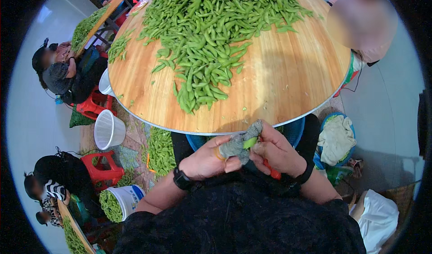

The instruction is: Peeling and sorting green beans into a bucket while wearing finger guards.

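Observation:
Just in front of the round table's near edge, my two hands meet over a green soybean pod (250, 142). My left hand (208, 161), closed, pinches the pod with fingers wrapped in grey cloth (232, 148). Against the pod's right side is my right hand (279, 151), its fingers curled around a small tool with a red handle (272, 169). The tool's working end is hidden, so its kind does not show. A large heap of soybean pods (202, 42) covers the far and middle part of the wooden tabletop (292, 80).
Blue tubs (294, 132) sit below the table edge by my legs. At left stand a white basket (110, 130), red stools (101, 167), a pail of pods (128, 200) and floor pods (160, 150). A cloth-covered blue basin (336, 139) is at right. Other people sit around.

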The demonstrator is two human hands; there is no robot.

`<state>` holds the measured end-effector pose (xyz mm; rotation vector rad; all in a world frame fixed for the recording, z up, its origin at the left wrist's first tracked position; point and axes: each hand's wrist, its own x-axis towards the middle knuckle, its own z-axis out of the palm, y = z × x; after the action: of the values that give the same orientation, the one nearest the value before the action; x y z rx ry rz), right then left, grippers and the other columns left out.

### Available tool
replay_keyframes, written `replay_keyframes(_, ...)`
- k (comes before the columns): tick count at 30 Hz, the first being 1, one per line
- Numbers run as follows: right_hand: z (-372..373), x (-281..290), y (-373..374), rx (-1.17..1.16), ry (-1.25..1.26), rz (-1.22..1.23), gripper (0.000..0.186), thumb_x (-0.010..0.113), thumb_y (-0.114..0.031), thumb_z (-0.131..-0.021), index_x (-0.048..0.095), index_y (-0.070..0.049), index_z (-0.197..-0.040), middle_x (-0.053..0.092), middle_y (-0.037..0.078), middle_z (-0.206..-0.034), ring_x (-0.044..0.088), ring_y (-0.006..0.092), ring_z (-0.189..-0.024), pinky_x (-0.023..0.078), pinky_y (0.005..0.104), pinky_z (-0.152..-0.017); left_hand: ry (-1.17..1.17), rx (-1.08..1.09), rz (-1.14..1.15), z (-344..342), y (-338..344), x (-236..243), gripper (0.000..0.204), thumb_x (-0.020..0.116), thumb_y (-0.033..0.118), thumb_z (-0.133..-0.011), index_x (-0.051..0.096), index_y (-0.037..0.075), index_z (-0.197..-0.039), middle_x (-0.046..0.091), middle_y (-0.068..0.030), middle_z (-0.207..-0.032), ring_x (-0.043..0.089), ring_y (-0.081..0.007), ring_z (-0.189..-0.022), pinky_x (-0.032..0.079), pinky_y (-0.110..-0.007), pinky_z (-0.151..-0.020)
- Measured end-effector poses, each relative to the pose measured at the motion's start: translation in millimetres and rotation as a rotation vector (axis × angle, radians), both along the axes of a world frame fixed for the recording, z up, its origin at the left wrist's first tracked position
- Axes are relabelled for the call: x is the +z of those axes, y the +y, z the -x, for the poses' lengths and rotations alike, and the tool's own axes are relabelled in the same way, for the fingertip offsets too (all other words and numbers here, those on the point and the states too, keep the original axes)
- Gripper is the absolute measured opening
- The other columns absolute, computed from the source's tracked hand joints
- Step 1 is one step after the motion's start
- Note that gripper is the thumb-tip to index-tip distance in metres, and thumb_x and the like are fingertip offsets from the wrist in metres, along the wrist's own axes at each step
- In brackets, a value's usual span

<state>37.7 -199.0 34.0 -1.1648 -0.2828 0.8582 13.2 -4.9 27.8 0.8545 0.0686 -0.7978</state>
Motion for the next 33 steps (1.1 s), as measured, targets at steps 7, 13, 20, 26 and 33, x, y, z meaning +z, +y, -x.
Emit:
replay_keyframes(7, 6.8, -3.7, -1.0, -0.094, 0.076, 0.042, 0.015, 0.043, -0.005, -0.083, 0.04, -0.007, -0.098, 0.045, 0.001, -0.065, 0.043, 0.0089, -0.039, 0.036, 0.0216, -0.035, -1.39, 0.104, -0.981, -3.2, 0.7, -1.1, 0.021, 0.064, 0.012, -0.08, 0.054, 0.004, -0.097, 0.058, -0.0137, -0.074, 0.058, -0.0347, -0.069, 0.046, -0.038, -0.058)
replay_keyframes(13, 11.2, -25.3, 11.2, -0.377, -0.858, 0.336, 0.016, 0.05, -0.009, -0.083, 0.039, -0.003, -0.093, 0.047, 0.012, -0.059, 0.052, 0.0233, -0.044, 0.041, 0.0348, -0.042, -0.137, -0.026, 0.038, 3.8, -0.6, -13.5, 0.022, 0.05, 0.028, -0.093, 0.053, 0.007, -0.098, 0.04, 0.0027, -0.059, 0.036, -0.0092, -0.049, 0.03, -0.023, -0.047)
replay_keyframes(20, 8.3, -21.7, -0.9, -0.152, -0.528, 0.242, 0.01, 0.045, -0.001, -0.084, 0.045, -0.004, -0.093, 0.049, 0.001, -0.061, 0.047, 0.0101, -0.042, 0.036, 0.0231, -0.041, -0.076, -0.034, -0.095, 6.2, 6.1, -15.8, 0.027, 0.048, 0.034, -0.094, 0.053, 0.008, -0.097, 0.034, 0.0043, -0.058, 0.03, -0.0066, -0.049, 0.027, -0.022, -0.046)
replay_keyframes(26, 6.9, -6.7, 0.5, -0.091, 0.051, 0.132, 0.011, 0.043, 0.001, -0.082, 0.044, -0.006, -0.092, 0.047, 0.002, -0.059, 0.044, 0.011, -0.041, 0.036, 0.0222, -0.04, -1.096, 0.005, -0.823, 4.2, 0.8, -12.9, 0.009, 0.052, 0.018, -0.093, 0.055, 0.009, -0.093, 0.045, 0.0029, -0.063, 0.042, -0.0075, -0.053, 0.035, -0.022, -0.049)
replay_keyframes(33, 24.3, -37.4, 8.6, -0.155, -0.749, 0.424, 0.016, 0.053, -0.007, -0.081, 0.042, -0.003, -0.092, 0.048, 0.009, -0.06, 0.05, 0.0176, -0.049, 0.039, 0.0299, -0.046, -0.361, -0.253, -0.353, 10.5, 15.9, -3.2, 0.013, 0.051, 0.017, -0.093, 0.055, 0.008, -0.085, 0.044, 0.0034, -0.06, 0.041, -0.0064, -0.052, 0.033, -0.021, -0.048)
